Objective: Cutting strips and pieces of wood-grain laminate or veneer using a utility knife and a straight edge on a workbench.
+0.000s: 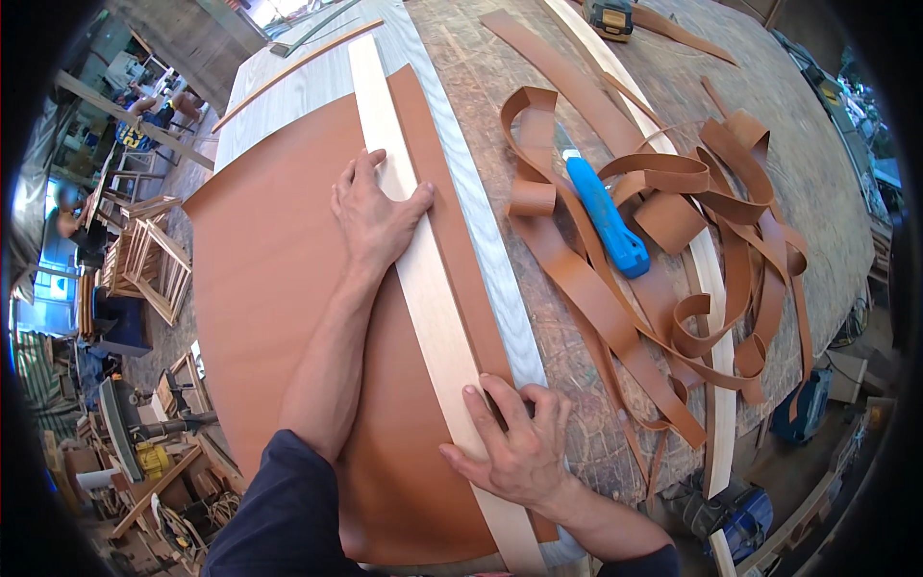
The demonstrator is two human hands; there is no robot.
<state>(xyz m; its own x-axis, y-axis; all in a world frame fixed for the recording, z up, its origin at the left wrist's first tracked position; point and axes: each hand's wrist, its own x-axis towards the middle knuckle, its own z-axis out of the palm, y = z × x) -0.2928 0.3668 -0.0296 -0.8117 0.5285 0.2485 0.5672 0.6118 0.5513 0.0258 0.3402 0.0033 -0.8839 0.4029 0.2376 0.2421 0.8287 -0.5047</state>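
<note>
A brown leather-like sheet point(269, 202) lies over a pale grey wood-grain board point(274, 87). A long pale wooden strip point(433, 317) lies lengthwise on the sheet, near its right side. My left hand point(380, 216) grips the strip's upper half, thumb on the right edge and fingers at the left. Lower down, my right hand point(514, 447) is closed over the same strip, fingertips bent onto it and thumb at its left. To the right, a blue utility knife point(608, 216) rests among tangled brown cut strips point(606, 346).
A worn wooden table point(817, 202) carries another pale strip point(711, 442) and a black-and-yellow tool point(608, 19) at the back. At left are wooden chair frames point(159, 264), a partly visible person point(67, 212) and piled offcuts. Blue tool cases point(806, 409) stand below the table's right edge.
</note>
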